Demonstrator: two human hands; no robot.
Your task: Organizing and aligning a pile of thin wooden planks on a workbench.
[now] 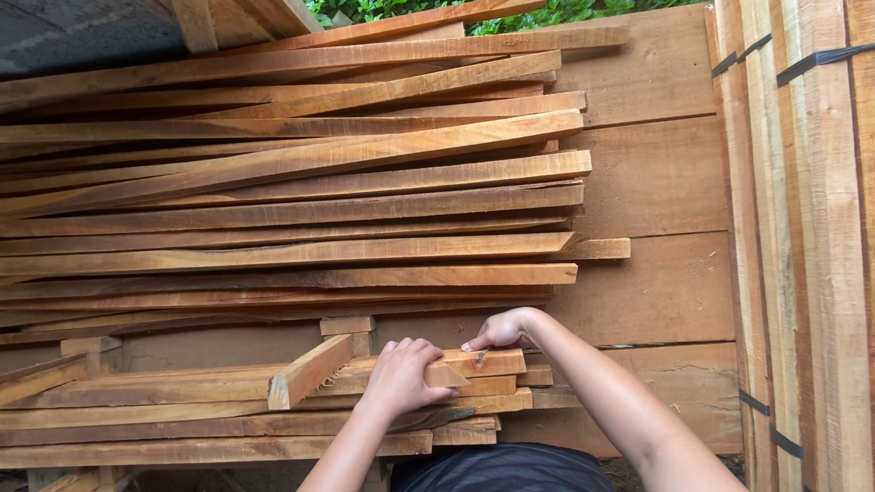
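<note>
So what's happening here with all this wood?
A person leans over a low stack of rough reddish-brown wooden slats. Their left hand grips the end of the top slat, while the right hand rests fingertips on that same end. A bigger pile of long slats lies behind, and strapped pale planks stand at right.

Soft, even daylight, sharp throughout, thin shadows between boards, no glare

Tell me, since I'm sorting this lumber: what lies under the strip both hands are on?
Under the top strip lie more stacked strips. The left hand covers part of it.
</note>
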